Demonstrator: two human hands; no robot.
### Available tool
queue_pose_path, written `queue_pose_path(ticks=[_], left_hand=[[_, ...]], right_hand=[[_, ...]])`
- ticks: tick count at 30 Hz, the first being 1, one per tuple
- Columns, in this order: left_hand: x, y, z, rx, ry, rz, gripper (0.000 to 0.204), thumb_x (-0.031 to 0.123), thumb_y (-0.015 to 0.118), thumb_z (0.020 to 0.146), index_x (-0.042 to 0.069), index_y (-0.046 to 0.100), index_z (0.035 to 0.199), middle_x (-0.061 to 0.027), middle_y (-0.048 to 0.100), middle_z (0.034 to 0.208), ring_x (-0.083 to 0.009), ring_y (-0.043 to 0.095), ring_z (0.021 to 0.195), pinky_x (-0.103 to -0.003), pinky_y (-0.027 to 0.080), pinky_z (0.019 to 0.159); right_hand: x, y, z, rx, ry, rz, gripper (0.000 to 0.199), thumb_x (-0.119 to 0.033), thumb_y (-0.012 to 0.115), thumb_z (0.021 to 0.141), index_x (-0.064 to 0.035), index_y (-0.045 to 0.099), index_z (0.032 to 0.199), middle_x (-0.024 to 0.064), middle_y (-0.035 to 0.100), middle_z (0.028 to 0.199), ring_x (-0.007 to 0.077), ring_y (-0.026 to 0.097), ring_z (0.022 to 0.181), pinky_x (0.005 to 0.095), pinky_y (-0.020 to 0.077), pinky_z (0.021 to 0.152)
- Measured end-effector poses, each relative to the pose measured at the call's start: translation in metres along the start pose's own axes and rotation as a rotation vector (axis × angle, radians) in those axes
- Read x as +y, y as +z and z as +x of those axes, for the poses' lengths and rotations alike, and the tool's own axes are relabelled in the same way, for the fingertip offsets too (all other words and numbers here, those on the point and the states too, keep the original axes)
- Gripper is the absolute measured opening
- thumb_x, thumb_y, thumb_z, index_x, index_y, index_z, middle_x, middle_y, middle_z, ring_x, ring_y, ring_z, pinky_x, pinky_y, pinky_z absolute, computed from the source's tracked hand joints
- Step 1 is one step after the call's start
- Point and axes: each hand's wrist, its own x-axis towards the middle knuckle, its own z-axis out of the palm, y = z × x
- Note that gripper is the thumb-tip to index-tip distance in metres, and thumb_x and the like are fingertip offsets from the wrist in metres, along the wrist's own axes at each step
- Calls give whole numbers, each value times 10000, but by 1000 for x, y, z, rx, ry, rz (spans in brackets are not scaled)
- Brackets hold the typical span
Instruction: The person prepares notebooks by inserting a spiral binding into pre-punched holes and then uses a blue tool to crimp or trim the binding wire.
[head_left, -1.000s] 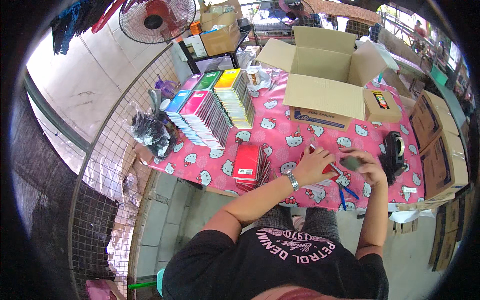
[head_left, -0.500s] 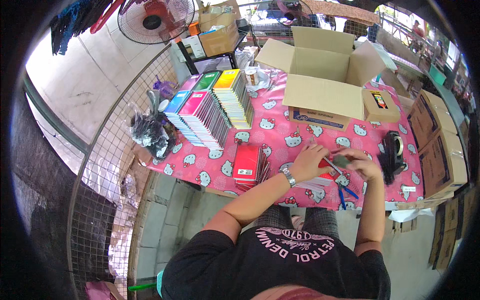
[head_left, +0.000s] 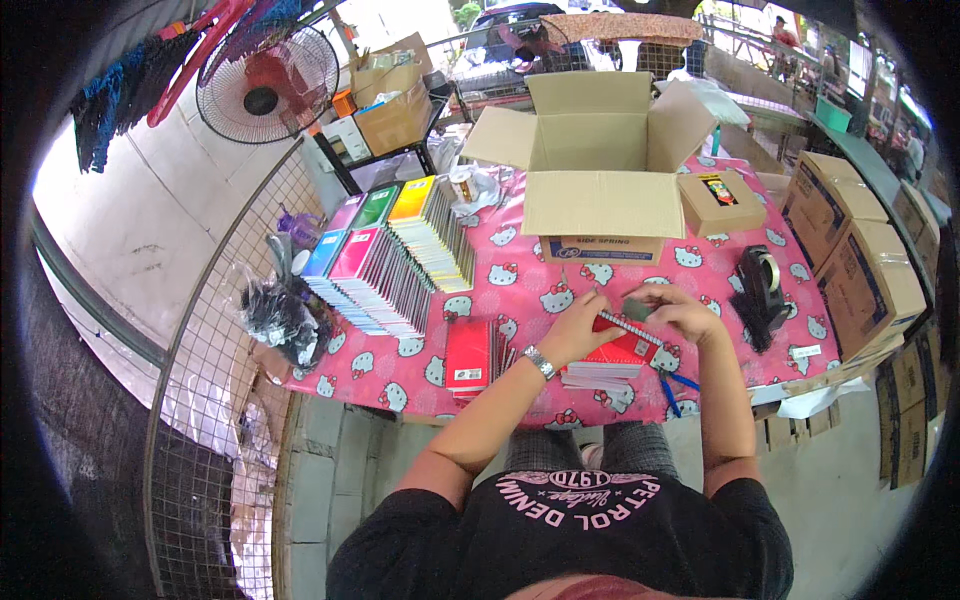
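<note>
Two bare hands: both over the pink tablecloth (head_left: 700, 272), close together, in front of the seated person.
Left hand (head_left: 578, 328): fingers bent, partly closed; holds the red notebook at its left end, thumb on the cover.
Right hand (head_left: 685, 312): half-curled; dark green piece (head_left: 637, 309) pinched between thumb and fingers, beside the spiral; exact kind cannot be told.
Red notebook (head_left: 632, 348): lies slantwise at the near part of the table, white spiral along its far edge, atop a white-edged pile (head_left: 602, 374).
Change, notebook: more of its cover and spiral shows than half a second ago.
Change, green piece: now farther left along the spiral and nearer the left hand.
Change, view: tipped upward; fan (head_left: 268, 95) sits lower, and more of the car (head_left: 505, 45) shows.
Pliers (head_left: 673, 388): blue-handled, lying right of the pile.
Red stack (head_left: 470, 355): left of the left hand, unmoved.
Coloured notebooks (head_left: 357, 252): tall stacks, far left, pink, blue, green, purple and yellow covers.
Tape dispenser (head_left: 763, 290): black, right of the right hand.
Carton (head_left: 603, 203): flaps spread, beyond the hands.
</note>
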Motion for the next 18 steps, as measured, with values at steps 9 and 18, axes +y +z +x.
queue_pose_path(ticks=[9,18], left_hand=[[-13,13,1,109,31,-50,280,183,683,864,29,553,1057,-121,595,917,-264,592,783,-348,492,716],[-29,26,-19,298,-234,-427,235,221,581,964,10,598,1066,-65,617,812,-136,639,636,-264,492,544]], right_hand=[[116,-69,-46,713,356,-1027,559,-301,720,770,-45,588,1249,200,549,1266,338,516,1198,430,434,985],[187,55,-119,786,281,-1444,656,-424,589,871,-52,422,1385,218,427,1394,412,376,1295,568,297,1054]])
